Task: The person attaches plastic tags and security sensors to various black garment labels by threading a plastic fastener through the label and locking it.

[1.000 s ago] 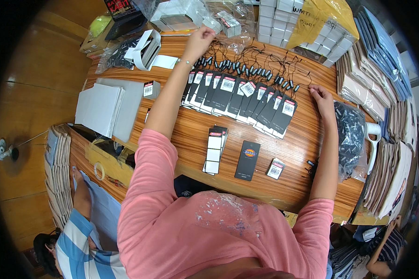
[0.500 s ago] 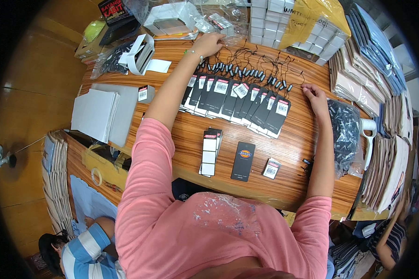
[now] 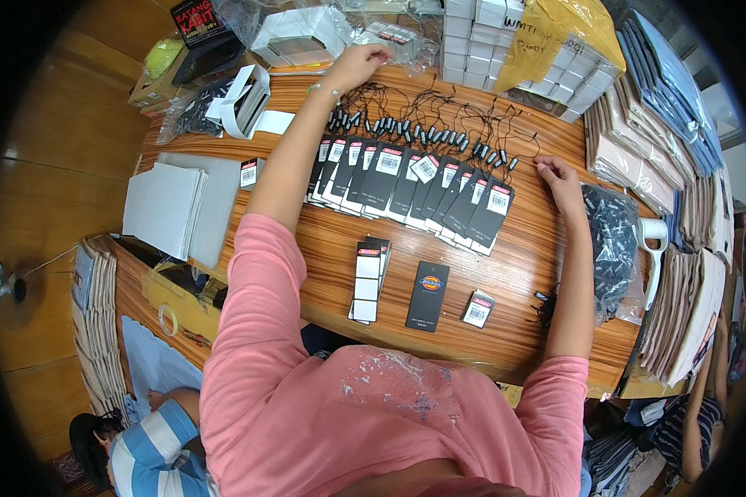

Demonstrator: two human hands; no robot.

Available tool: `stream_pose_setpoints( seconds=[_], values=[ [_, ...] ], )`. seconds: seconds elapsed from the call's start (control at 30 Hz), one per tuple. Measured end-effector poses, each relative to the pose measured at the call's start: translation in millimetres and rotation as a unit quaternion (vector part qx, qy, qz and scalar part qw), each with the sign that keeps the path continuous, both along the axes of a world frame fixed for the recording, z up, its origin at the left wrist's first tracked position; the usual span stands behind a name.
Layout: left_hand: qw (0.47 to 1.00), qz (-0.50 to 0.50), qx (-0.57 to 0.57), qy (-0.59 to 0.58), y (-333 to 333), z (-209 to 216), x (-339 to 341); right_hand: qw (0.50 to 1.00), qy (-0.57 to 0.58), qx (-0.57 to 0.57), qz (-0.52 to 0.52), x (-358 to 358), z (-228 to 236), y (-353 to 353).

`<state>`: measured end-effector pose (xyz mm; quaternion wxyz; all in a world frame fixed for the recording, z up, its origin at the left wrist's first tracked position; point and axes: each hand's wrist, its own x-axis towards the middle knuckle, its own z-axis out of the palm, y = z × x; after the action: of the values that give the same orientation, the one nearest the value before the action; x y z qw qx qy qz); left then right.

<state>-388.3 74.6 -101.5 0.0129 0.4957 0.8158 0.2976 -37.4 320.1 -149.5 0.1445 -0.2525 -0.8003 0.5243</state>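
Note:
A fanned row of black hang tags (image 3: 384, 178) with barcode stickers lies across the wooden table, their black cords (image 3: 431, 98) and small black toggles stretching away from me. My left hand (image 3: 358, 66) hovers past the row's far left end, beside a clear plastic bag, with its fingers loosely bent and nothing visible in them. At the row's right end, my right hand (image 3: 562, 178) has thumb and forefinger pinched at the tip of one black cord. Nearer me are a strip of white stickers (image 3: 366, 286), a single black tag (image 3: 428, 296) and a small sticker stack (image 3: 478, 309).
White boxes (image 3: 472, 50) and a clear bag (image 3: 402, 37) stand along the back. At right are a bag of black cords (image 3: 609, 248), a white tape dispenser (image 3: 653, 236) and folded garments (image 3: 680, 315). Paper sheets (image 3: 162, 207) lie at left; a person (image 3: 153, 439) sits lower left.
My left hand has moved a little farther away and to the left, uncovering more tags at the row's left end. My right hand stays at the cord tip. The view has shifted slightly.

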Motion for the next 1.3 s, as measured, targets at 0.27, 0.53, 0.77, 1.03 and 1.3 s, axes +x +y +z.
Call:
stream_pose_setpoints(
  seconds=[0.27,0.53,0.77,1.03,1.3],
  values=[
    [0.994,0.052,-0.056,0.079,-35.4,-18.6,11.4,1.000,0.023,0.006,0.005,-1.4,-14.7,7.7],
    [0.995,0.005,-0.068,0.074,-18.2,-27.7,-2.8,0.999,-0.002,0.032,0.002,-1.1,3.3,-5.9],
    [0.989,0.106,0.087,0.059,-12.7,-29.2,6.0,1.000,0.003,0.016,0.010,0.0,-0.7,-2.3],
    [0.989,-0.116,-0.032,0.087,9.2,6.1,95.5,1.000,-0.011,0.021,0.004,1.3,-1.4,-0.4],
    [0.972,-0.140,-0.119,0.144,5.3,-18.6,98.1,0.999,-0.020,0.040,0.029,-1.6,-5.1,5.0]
  ],
)
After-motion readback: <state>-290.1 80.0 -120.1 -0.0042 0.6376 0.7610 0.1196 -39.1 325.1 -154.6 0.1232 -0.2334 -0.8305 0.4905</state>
